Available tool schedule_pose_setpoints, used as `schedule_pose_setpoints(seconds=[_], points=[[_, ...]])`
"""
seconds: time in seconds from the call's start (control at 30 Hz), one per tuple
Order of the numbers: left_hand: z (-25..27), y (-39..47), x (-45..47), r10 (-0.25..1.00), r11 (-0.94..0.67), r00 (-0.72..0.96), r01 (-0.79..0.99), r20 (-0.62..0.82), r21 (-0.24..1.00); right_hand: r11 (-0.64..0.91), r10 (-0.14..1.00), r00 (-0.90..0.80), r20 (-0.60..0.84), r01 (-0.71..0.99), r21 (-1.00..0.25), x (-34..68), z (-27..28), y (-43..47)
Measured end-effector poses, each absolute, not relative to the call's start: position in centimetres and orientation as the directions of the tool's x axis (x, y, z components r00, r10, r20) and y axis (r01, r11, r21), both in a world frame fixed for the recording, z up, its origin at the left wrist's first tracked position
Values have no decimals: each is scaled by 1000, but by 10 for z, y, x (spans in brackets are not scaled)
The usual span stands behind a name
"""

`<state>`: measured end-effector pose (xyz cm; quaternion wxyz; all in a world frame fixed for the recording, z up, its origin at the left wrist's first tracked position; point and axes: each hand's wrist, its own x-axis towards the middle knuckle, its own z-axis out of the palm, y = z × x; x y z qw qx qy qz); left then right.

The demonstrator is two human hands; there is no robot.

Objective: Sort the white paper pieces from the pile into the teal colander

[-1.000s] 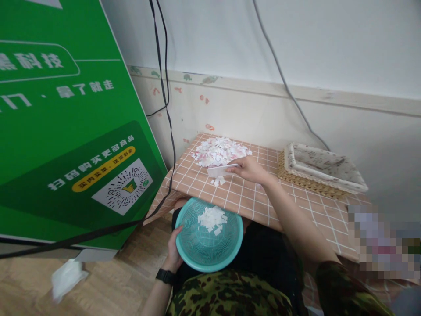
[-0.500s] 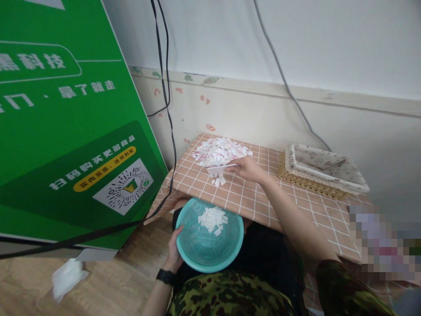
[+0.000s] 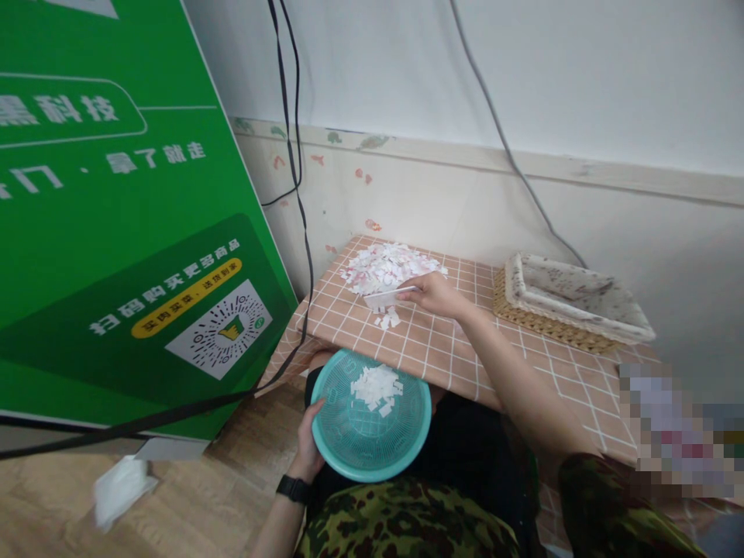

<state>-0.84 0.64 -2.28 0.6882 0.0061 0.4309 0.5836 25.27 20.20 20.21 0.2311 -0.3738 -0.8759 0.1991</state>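
My left hand point(image 3: 310, 438) grips the left rim of a round teal plastic colander point(image 3: 372, 446), held over my lap just below the table's front edge. Inside it lies a heap of small white paper scraps point(image 3: 377, 389). Over the table, my right hand point(image 3: 435, 294) is closed on a thin flat white card point(image 3: 388, 297), pinched at its right end. Just behind the card spreads a large pile of white and pinkish paper scraps point(image 3: 389, 265). A few loose scraps point(image 3: 387, 318) lie on the cloth on the card's near side.
A checked brown cloth covers the table point(image 3: 442, 353). To the right stands a wicker basket point(image 3: 555, 325) with a fabric lining. Black cables point(image 3: 302, 225) hang at the left beside a green printed panel point(image 3: 145, 232). A white bag-like item point(image 3: 123, 490) lies on the floor.
My right hand and the card have shifted very slightly to the left and away from me. The left hand and the colander look unmoved.
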Motion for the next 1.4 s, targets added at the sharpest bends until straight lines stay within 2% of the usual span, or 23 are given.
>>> schedule_pose_setpoints(seconds=[0.17, 0.37, 0.5, 0.67, 0.83, 1.0, 1.17, 1.4], points=[[-24, 7, -9, 824, 302, -44, -809, -564, 505, 603, 781, -588, 209, 626, -495, 262, 216, 198], [-25, 7, -8, 817, 304, -54, -805, -574, 509, 596, 800, -539, 264, 658, -461, 265, 215, 199], [-26, 7, -9, 819, 305, -56, -800, -571, 516, 596, 797, -540, 272, 627, -501, 265, 210, 197], [-25, 7, -8, 822, 295, -67, -800, -566, 523, 557, 808, -553, 203, 605, -570, 271, 212, 194], [-20, 8, -7, 812, 307, -70, -793, -579, 526, 567, 795, -555, 245, 536, -625, 274, 207, 193], [-18, 7, -7, 815, 311, -58, -796, -577, 519, 506, 806, -566, 173, 509, -696, 279, 198, 193], [-19, 8, -7, 812, 305, -73, -793, -579, 528, 525, 803, -560, 204, 504, -686, 277, 198, 192], [-15, 8, -6, 816, 310, -56, -798, -575, 517, 492, 800, -577, 162, 478, -728, 276, 195, 190]])
